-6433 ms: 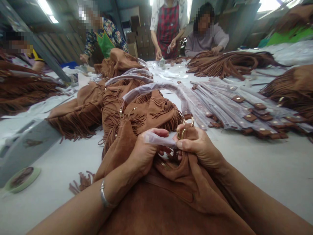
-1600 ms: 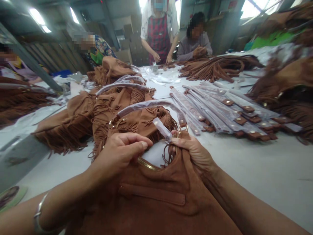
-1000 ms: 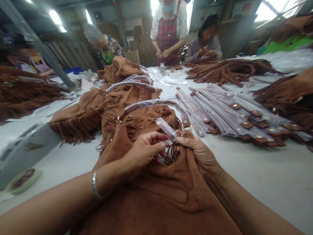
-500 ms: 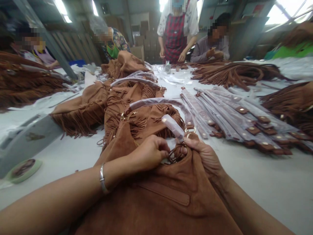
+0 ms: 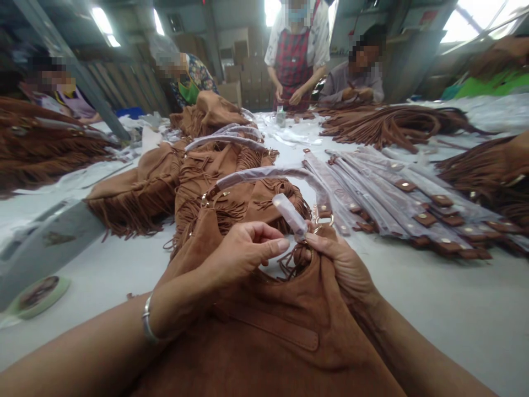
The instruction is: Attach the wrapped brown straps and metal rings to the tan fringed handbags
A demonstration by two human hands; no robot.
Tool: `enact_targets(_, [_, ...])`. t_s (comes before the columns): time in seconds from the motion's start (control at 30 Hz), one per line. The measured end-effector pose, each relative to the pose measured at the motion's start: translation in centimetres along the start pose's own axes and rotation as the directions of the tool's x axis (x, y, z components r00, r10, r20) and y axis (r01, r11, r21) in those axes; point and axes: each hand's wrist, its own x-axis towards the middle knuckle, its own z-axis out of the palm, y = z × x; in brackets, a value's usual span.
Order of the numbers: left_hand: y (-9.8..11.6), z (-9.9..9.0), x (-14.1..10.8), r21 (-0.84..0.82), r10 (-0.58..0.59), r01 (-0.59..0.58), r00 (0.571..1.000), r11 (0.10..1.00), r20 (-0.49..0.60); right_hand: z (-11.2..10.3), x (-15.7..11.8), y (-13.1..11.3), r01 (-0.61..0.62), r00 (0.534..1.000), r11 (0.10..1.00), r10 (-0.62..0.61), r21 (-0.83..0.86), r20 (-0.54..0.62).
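Note:
A brown suede handbag (image 5: 264,336) fills the space in front of me, its zipped mouth open. My right hand (image 5: 345,262) grips the bag's edge beside the zipper end, thumb on top, below a gold ring (image 5: 325,219). The bag's handle (image 5: 268,173) arches above in clear plastic wrap. A short wrapped strip (image 5: 290,215) sticks up by my right thumb. Thin dark brown cords (image 5: 292,264) hang in the opening. My left hand (image 5: 248,248) is over the opening's left side, thumb and index finger pinched together; anything between them is too small to make out.
Several fringed brown bags (image 5: 225,165) lie beyond. To the right are plastic-wrapped straps (image 5: 384,193) and a heap of brown fringe (image 5: 384,124). A tape roll (image 5: 39,298) and a grey bin (image 5: 49,237) sit at left. Co-workers (image 5: 295,60) are across the table.
My left hand has drawn back slightly left and up from the cords, its thumb now straighter. My right hand keeps its grip on the bag's edge.

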Motion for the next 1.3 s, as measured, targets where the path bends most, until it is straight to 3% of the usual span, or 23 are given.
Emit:
enact_targets(0.23, [-0.7, 0.9, 0.5, -0.117, -0.020, 0.021, 1.000, 0.993, 0.013, -0.2, 0.1, 0.0, -0.031, 0.999, 0.999, 0.030, -0.019, -0.009])
enact_targets(0.5, [-1.3, 2.1, 1.2, -0.159, -0.104, 0.096, 0.993, 0.983, -0.048, 0.1, 0.2, -0.1, -0.028, 0.999, 0.999, 0.027, -0.026, -0.033])
enact_targets(0.7, [-1.7, 3.2, 1.3, -0.193, 0.017, -0.057, 0.980, 0.980, -0.199, -0.2, 0.3, -0.2, -0.051, 0.995, 0.998, 0.049, -0.022, -0.082])
enact_targets(1.0, [-2.1, 2.5, 1.5, -0.207, -0.040, 0.010, 0.989, 0.978, -0.145, -1.1, 0.7, -0.7, -0.225, 0.974, 0.974, 0.225, 0.007, 0.009])
enact_targets(1.3, [-3.1, 2.1, 1.5, -0.134, 0.058, -0.077, 0.989, 0.988, -0.138, -1.6, 1.1, -1.0, -0.382, 0.911, 0.922, 0.387, -0.065, 0.139])
